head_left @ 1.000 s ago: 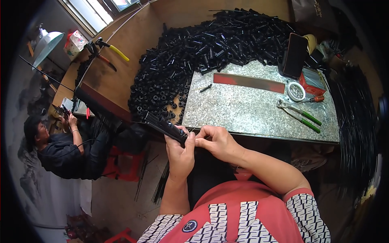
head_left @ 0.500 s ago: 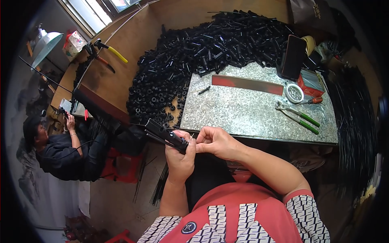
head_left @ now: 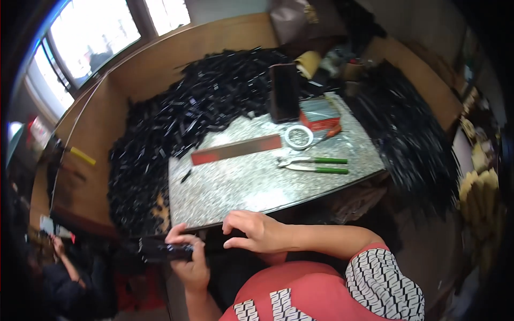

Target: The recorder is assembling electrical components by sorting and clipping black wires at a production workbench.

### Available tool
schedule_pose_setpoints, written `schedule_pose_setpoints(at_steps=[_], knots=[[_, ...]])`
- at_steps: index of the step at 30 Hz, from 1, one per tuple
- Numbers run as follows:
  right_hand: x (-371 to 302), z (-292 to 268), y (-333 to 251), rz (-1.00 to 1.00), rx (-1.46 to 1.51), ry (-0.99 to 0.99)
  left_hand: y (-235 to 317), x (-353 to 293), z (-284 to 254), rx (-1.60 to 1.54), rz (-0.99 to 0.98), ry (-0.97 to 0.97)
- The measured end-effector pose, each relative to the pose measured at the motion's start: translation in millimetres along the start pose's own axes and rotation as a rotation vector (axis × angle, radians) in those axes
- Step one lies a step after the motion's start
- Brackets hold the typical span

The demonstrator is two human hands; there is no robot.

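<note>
In my left hand point(head_left: 190, 262) is a black, shiny bundle point(head_left: 166, 252) of tube-like parts, lying nearly level, with fingers and thumb wrapped round its right end. Motion blur smears its detail. My right hand point(head_left: 254, 231) is beside it to the right, just off the front edge of the stone-topped table point(head_left: 235, 198). Its fingers are bent and the thumb stands apart from them; I see nothing between them.
Green-handled pliers point(head_left: 316, 165), a flat reddish bar point(head_left: 235, 150), a white dish point(head_left: 299, 137) of small metal bits, a screwdriver point(head_left: 333, 131) and a phone point(head_left: 284, 93) lie or stand on the tabletop. Black parts point(head_left: 176, 115) heap behind; black rods point(head_left: 412, 134) lie right. A co-worker point(head_left: 72, 278) sits left.
My view has swung to the right. The right hand has drawn away from the black bundle and its fingers have parted. A thin pale strand seen between the hands no longer shows.
</note>
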State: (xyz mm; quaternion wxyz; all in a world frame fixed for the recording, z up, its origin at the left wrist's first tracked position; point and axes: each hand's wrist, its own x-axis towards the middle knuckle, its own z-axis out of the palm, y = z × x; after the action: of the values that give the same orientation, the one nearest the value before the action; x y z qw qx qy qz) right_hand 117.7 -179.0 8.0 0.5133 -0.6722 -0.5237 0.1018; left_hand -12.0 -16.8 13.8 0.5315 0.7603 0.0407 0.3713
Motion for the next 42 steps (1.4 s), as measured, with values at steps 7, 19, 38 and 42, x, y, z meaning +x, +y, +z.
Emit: schedule_pose_setpoints(at_steps=[7,19,38,42], knots=[[-61,-117,31,0.124,-0.830,0.335,-14,16,8,-0.370,-0.121,0.152],[-93,-144,65,0.345,-1.181,0.197,-10,0,39,-0.495,-0.192,-0.083],[-38,-76,-23,-0.020,-0.752,0.110,-35,-7,26,-0.572,-0.320,-0.165],[-18,-67,-25,-0.271,-1.064,0.251,-41,-11,20,-0.779,-0.212,-0.243]])
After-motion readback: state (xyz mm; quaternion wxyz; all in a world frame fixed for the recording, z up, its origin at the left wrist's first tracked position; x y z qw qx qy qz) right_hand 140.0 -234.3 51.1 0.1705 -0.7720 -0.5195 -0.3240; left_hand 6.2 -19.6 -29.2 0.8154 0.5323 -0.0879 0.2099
